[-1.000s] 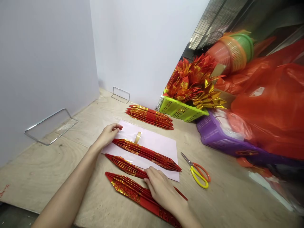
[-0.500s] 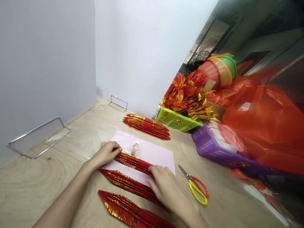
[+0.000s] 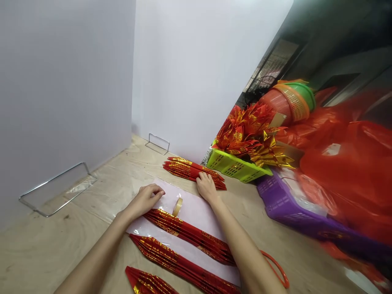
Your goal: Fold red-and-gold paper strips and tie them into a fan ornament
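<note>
My left hand [image 3: 150, 198] is closed just above the left end of a pleated red-and-gold paper strip [image 3: 186, 230], and I see nothing in its fingers. My right hand [image 3: 207, 185] reaches to the far stack of pleated red-and-gold papers [image 3: 186, 168], its fingers bent over the near right side. A roll of tape [image 3: 177, 207] stands on a pale pink sheet [image 3: 196, 204] between my hands. Another pleated paper [image 3: 171, 257] lies nearer me, and a third [image 3: 147, 281] is cut off by the bottom edge. Part of the scissors' orange handle [image 3: 277, 265] shows beside my right forearm.
Two wire frames [image 3: 58, 190] stand along the grey wall. To the right are a lime-green basket [image 3: 235, 165] heaped with red and gold folded paper, a purple basket [image 3: 294, 210] and red plastic bags [image 3: 352, 171]. Stacked colander-like baskets [image 3: 290, 102] sit behind.
My right hand has left the nearer pleated strip and moved forward to the far stack. My left hand has come off the strip's end. My right forearm now covers most of the scissors.
</note>
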The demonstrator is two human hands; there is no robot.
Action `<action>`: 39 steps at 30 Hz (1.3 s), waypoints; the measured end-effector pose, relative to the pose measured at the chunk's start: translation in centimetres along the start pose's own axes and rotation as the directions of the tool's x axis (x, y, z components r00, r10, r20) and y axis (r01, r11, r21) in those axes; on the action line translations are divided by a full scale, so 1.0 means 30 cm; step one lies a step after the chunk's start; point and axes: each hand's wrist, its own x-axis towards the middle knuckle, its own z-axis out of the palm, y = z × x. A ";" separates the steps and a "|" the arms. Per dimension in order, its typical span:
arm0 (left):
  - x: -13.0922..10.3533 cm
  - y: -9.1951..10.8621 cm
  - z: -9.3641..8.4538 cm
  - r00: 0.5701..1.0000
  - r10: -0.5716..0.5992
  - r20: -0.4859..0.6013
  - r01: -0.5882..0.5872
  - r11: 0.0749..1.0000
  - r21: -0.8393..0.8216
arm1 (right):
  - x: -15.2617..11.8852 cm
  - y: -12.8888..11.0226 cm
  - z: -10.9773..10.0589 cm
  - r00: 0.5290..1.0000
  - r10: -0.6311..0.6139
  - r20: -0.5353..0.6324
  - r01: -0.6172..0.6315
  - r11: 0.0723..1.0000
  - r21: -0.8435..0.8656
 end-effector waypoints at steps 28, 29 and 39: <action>0.164 -0.017 0.015 0.953 0.145 0.265 -0.099 0.979 -0.179 | 0.000 0.023 -0.007 0.997 0.078 0.017 -0.080 0.966 0.245; 0.165 -0.024 0.018 0.954 0.142 0.262 -0.094 0.978 -0.188 | -0.012 0.025 -0.012 0.997 0.079 0.021 -0.082 0.963 0.257; 0.172 -0.046 0.026 0.954 0.142 0.265 -0.081 0.970 -0.230 | -0.171 0.044 -0.155 0.994 0.046 0.104 -0.090 0.878 0.470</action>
